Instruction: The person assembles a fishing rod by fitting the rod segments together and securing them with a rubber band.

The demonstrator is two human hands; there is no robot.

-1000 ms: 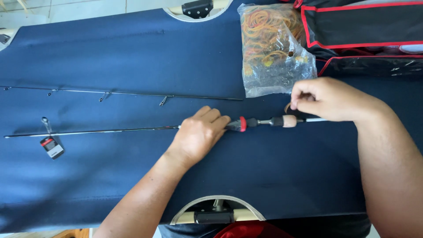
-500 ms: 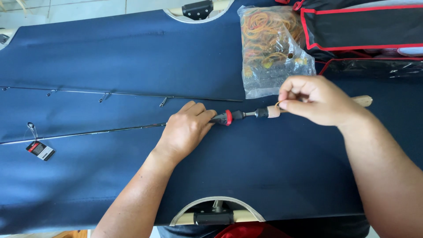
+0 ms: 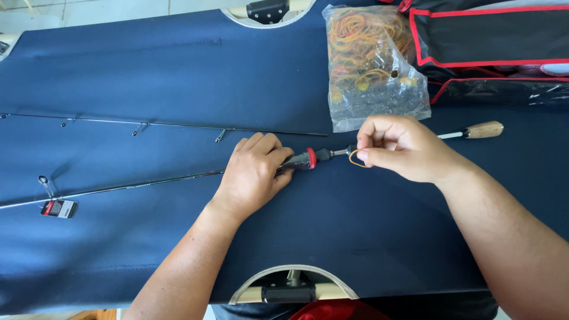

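— Nearest the body? 
— Left hand (image 3: pixel 256 172), closed over the fishing rod's handle section (image 3: pixel 308 158), just left of its red ring, pressed to the navy cloth (image 3: pixel 178 249).

— And the other? 
— Right hand (image 3: pixel 398 147), fingertips pinched on a tan rubber band (image 3: pixel 354 159) beside the dark grip; cork butt (image 3: pixel 484 129) stuck out right of the knuckles.

— Looked how? 
— Thin dark shaft run left, tag (image 3: pixel 58 208) hung near its far-left end.

— Farther off? 
— Second rod section (image 3: pixel 166 125) laid parallel; clear bag of rubber bands (image 3: pixel 373 65); black red-trimmed case (image 3: pixel 492 35) at far right.

Left hand (image 3: pixel 255 172) hides the rod handle's (image 3: pixel 302 160) middle
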